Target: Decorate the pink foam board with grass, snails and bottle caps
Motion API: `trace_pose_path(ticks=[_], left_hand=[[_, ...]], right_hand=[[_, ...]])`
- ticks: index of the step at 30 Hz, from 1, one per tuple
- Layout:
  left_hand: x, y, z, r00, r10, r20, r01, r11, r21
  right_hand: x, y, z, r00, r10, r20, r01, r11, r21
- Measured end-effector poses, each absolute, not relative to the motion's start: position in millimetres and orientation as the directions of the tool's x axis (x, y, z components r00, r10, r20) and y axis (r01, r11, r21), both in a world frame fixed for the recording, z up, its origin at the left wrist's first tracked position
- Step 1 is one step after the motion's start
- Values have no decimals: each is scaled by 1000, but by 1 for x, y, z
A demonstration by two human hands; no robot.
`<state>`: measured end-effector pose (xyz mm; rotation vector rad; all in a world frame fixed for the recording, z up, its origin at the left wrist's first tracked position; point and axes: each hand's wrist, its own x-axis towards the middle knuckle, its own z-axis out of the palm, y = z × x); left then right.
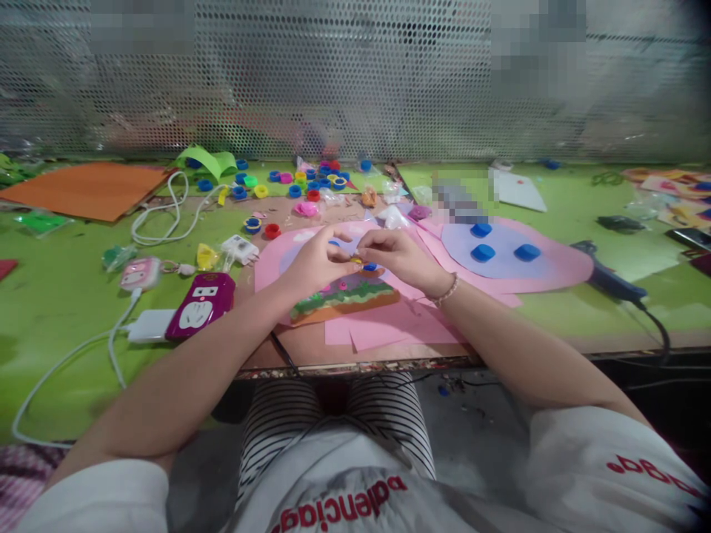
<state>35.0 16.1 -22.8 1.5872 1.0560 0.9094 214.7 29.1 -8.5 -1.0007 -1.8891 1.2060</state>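
My left hand [318, 260] and my right hand [398, 257] meet over a pink and lilac board with a green and orange decorated front strip [349, 302]. Between the fingertips of both hands is a small yellow piece [356, 260], mostly covered, so its kind cannot be told. Both hands have their thumbs and forefingers closed around it. A blue cap [369, 267] shows just below my right fingers. Pink paper sheets [383, 333] lie under the board's near edge.
To the right, a pink and lilac panel [561, 259] carries several blue caps [483, 253], near a dark-handled tool [616, 283]. Loose coloured caps [319, 181] lie behind. A purple power adapter [201, 305], white cable [178, 207] and orange sheet [89, 189] are left. Perforated metal [333, 89] stands behind.
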Motion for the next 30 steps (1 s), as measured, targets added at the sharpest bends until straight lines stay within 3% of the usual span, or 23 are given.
trace_pose_path(ticks=[3,7,13,30], left_hand=[[35,15,-21,350,936,43,156,-104,982],[36,13,-17,390,921,-11,26,1,1000],[36,13,-17,448,894,12,-81,27,996],[38,10,-15,480,877,31,-96,17,995]], right_hand=[[216,31,-9,-466,874,138,160,237,-958],[217,34,-12,-523,849,68,-19,68,-997],[218,33,-11,-631,775,-7,-154,-134,-979],[218,33,-17,-663,749,-4,-224,-204,-953]])
